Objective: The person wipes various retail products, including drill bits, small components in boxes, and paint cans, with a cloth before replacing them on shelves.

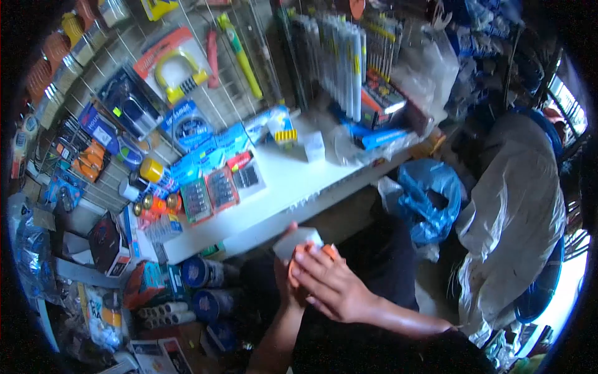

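Note:
My left hand (288, 282) grips a small white box (299, 240) in front of my body, its fingers mostly hidden behind the box and my other hand. My right hand (333, 285) presses an orange cloth (293, 273) against the box, with the fingers closed over it. A bit of the cloth sticks out past the fingertips. Beyond my hands is a white shelf (296, 187). On it stand a similar white box (314, 147) and blister packs of small dark items (222, 188).
A wire rack (233, 118) behind the shelf carries packaged locks and tools. Blue-lidded cans (208, 305) stand at lower left. To the right are a blue plastic bag (430, 199) and a large pale sack (514, 212). Long packaged rods (339, 62) hang at the back.

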Action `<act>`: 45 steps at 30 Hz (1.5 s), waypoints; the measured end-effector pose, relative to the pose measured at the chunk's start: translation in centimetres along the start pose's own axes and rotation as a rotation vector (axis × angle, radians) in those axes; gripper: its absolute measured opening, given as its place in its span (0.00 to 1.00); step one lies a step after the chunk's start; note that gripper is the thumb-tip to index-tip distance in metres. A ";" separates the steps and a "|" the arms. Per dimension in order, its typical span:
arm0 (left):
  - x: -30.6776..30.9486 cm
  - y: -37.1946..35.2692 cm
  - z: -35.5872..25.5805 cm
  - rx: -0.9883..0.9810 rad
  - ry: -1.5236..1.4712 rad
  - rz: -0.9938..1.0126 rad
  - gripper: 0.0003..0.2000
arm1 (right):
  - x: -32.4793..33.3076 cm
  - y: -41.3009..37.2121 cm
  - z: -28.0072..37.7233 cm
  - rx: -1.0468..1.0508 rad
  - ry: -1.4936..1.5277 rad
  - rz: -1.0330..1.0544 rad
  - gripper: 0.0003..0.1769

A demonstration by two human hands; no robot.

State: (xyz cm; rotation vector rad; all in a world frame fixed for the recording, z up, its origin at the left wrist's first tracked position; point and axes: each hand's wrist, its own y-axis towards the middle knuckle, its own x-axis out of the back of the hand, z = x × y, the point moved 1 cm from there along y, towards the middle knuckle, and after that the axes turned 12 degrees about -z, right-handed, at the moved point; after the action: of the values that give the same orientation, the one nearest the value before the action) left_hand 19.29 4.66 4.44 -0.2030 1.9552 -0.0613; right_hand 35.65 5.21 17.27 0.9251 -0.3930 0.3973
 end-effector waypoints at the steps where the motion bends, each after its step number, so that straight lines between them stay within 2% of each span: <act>1: 1.3 -0.5 0.3 0.025 0.003 -0.056 0.31 | 0.4 1.2 -0.4 -0.009 0.040 -0.006 0.34; 2: -1.4 -2.6 0.6 -0.005 0.142 -0.214 0.31 | 0.9 2.5 -0.9 -0.028 0.080 -0.014 0.32; 5: -3.7 -2.7 0.0 -0.267 0.259 0.132 0.35 | 0.7 3.5 -1.4 -0.159 0.287 -0.099 0.29; 7: -6.4 -2.7 -1.7 -0.197 0.180 -0.021 0.41 | -0.3 2.7 -0.6 -0.197 0.398 -0.147 0.30; 8: -7.7 -2.7 -2.5 -0.165 0.135 -0.099 0.44 | -1.1 1.5 0.0 -0.151 0.324 -0.144 0.29; 10: -7.2 -2.0 -3.7 -0.142 0.027 0.032 0.39 | -1.8 1.6 1.2 -0.071 0.239 -0.151 0.29; 13: -6.4 -3.5 -2.7 -0.186 0.118 -0.109 0.39 | 0.3 5.5 1.2 0.034 0.032 -0.070 0.23; 16: -6.7 -4.3 -2.1 -0.239 0.226 -0.228 0.39 | 1.8 7.8 0.0 0.019 0.407 0.214 0.22; 17: -6.9 -4.5 -2.2 -0.251 0.249 -0.249 0.39 | 2.0 8.8 -0.8 0.038 0.435 0.436 0.23; 20: -7.8 -4.4 -2.5 -0.274 0.287 -0.281 0.39 | 0.2 9.8 -2.4 0.131 0.684 0.543 0.26; 22: -8.2 -4.6 -2.6 -0.284 0.299 -0.293 0.39 | -0.3 10.1 -3.0 0.094 0.924 0.617 0.29; 24: -8.7 -4.7 -2.6 -0.291 0.304 -0.301 0.39 | -1.5 9.4 -3.2 0.075 1.021 0.544 0.29; 26: -9.2 -4.7 -2.6 -0.296 0.313 -0.305 0.39 | -1.6 8.1 -2.1 -0.015 1.009 0.281 0.28; 27: -9.4 -4.8 -2.5 -0.296 0.312 -0.304 0.39 | -1.5 6.9 -1.8 -0.176 0.924 0.215 0.28; 28: -9.8 -4.8 -2.5 -0.296 0.311 -0.303 0.39 | -1.3 6.3 -1.1 -0.197 0.803 0.077 0.27; 30: -10.4 -5.1 -2.4 -0.292 0.309 -0.313 0.39 | -3.2 4.4 -1.4 -0.025 0.415 -0.202 0.26; 31: -10.7 -5.0 -2.2 -0.288 0.307 -0.317 0.39 | -2.3 3.9 -0.5 -0.065 0.262 -0.208 0.29; 32: -10.9 -5.1 -2.1 -0.285 0.302 -0.321 0.39 | -4.5 2.8 -4.0 -0.064 0.496 -0.040 0.43; 34: -11.3 -5.3 -1.8 -0.270 0.283 -0.332 0.39 | -2.5 2.1 0.6 -0.057 0.324 -0.220 0.44; 36: -11.8 -5.6 -1.4 -0.252 0.242 -0.343 0.39 | -2.0 1.5 1.2 -0.115 0.425 -0.199 0.43; 38: -12.2 -6.2 -1.2 -0.233 0.186 -0.367 0.39 | -1.6 1.6 0.5 -0.084 0.463 -0.174 0.40; 40: -11.5 -6.4 -0.6 -0.215 0.090 -0.424 0.39 | -0.9 1.8 -2.4 -0.192 0.357 0.112 0.36; 41: -7.6 -1.3 2.9 -0.369 -0.162 0.124 0.40 | -1.1 1.5 -3.3 -0.184 0.458 0.074 0.33; 43: -6.7 -1.3 2.0 -0.294 -0.236 0.144 0.40 | -0.1 1.7 -1.5 -0.228 0.164 0.129 0.33; 44: -9.2 -6.5 -2.0 -0.069 -0.059 -0.387 0.42 | 0.5 1.6 -0.9 -0.244 0.016 0.155 0.34; 45: -3.8 -5.7 -1.6 -0.266 0.284 -0.259 0.47 | 0.4 1.1 -1.0 -0.232 -0.017 0.177 0.36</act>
State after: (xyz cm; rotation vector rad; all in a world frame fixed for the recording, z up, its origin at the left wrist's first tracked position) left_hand 19.87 -0.42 9.32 -0.6532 2.2065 0.0022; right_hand 35.64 6.69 17.68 0.6704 -0.5275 0.4950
